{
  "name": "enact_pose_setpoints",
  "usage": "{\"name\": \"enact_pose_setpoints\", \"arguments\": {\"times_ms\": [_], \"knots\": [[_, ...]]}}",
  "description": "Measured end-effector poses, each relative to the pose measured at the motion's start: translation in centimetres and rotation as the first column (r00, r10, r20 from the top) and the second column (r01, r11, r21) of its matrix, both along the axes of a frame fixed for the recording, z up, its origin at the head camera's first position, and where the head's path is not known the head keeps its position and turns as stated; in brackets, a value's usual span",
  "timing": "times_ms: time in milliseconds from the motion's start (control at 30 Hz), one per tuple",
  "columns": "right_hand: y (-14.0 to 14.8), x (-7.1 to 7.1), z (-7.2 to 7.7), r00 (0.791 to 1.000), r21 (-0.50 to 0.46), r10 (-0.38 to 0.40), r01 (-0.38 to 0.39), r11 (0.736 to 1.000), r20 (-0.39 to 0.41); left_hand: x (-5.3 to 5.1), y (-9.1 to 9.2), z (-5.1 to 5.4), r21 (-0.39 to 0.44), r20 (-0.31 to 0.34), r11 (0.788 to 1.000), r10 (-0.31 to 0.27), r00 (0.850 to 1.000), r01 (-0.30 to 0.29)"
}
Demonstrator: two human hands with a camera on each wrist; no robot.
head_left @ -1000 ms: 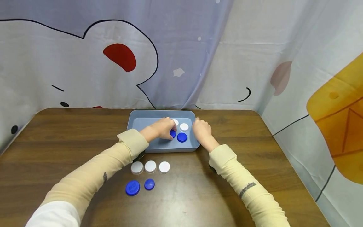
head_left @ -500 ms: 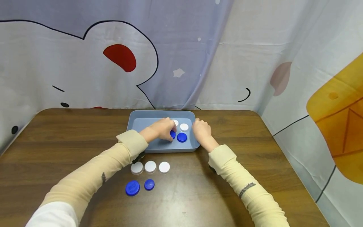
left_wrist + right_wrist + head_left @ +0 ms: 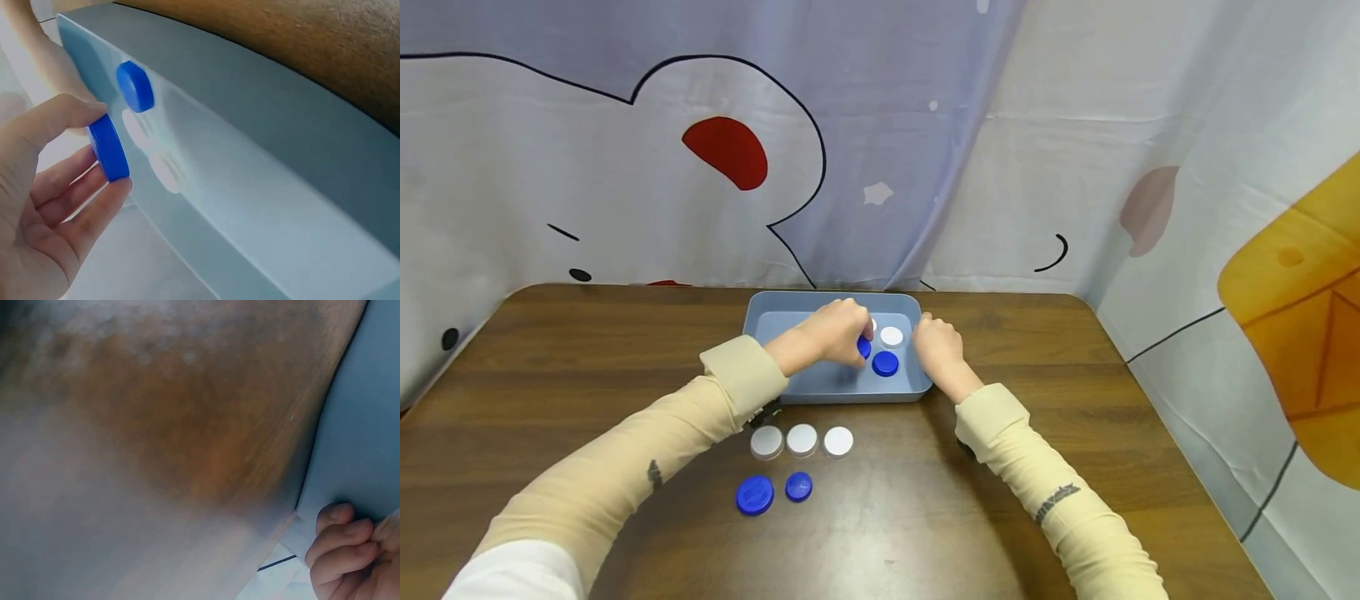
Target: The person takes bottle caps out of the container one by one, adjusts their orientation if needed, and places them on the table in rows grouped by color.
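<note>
I think half seems done: five round plastic caps (image 3: 801, 441), white and blue, lie on the brown wooden surface (image 3: 925, 525), three others (image 3: 885, 364) in the grey-blue rectangular tray (image 3: 850, 398), the left hand (image 3: 835, 327) pinches a blue cap (image 3: 111, 153) above it, and the curled right hand's (image 3: 937, 345) hold is unclear.

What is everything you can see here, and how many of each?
Tray: 1, blue-grey, near the table's far edge
Held cap: 1, blue, in the left hand, at the tray
Blue cap: 1, blue, lying in the tray
White caps: 2, white, in the tray
White lids: 3, white, in a row on the table
Blue lids: 2, blue, in front of that row
Table: 1, brown, under everything
Curtain: at least 1, white and lilac with printed shapes, around the table
Sleeves: 2, cream, on both arms
Hands: 2, bare, left pinching a cap, right curled at the tray's right edge
</note>
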State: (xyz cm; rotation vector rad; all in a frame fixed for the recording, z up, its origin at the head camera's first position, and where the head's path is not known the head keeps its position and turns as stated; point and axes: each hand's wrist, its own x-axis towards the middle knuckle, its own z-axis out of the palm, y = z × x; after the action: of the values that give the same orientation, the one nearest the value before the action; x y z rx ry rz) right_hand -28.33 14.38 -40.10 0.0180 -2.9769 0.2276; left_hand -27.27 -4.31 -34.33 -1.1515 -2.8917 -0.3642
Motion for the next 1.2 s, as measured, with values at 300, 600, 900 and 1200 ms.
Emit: {"name": "enact_pose_setpoints", "arguments": {"times_ms": [300, 600, 900, 1200], "knots": [[0.3, -0.1, 0.0, 1.000, 0.002, 0.000, 0.000, 1.000, -0.001, 1.4, 0.2, 1.2, -0.005, -0.022, 1.000, -0.023, 0.999, 0.023], [0.5, -0.1, 0.1, 1.000, 0.002, 0.006, -0.006, 1.000, -0.017, 3.3, 0.2, 1.4, 0.012, -0.050, 0.998, -0.067, 0.996, 0.068], [0.5, -0.2, 0.1, 1.000, 0.002, 0.001, -0.001, 1.000, 0.000, 5.0, -0.1, 1.1, 0.015, -0.031, 0.997, -0.073, 0.997, 0.073], [0.5, -0.2, 0.0, 1.000, 0.003, -0.002, 0.002, 1.000, -0.006, 6.7, -0.5, 0.6, 0.021, -0.055, 0.993, -0.113, 0.992, 0.114]]}}
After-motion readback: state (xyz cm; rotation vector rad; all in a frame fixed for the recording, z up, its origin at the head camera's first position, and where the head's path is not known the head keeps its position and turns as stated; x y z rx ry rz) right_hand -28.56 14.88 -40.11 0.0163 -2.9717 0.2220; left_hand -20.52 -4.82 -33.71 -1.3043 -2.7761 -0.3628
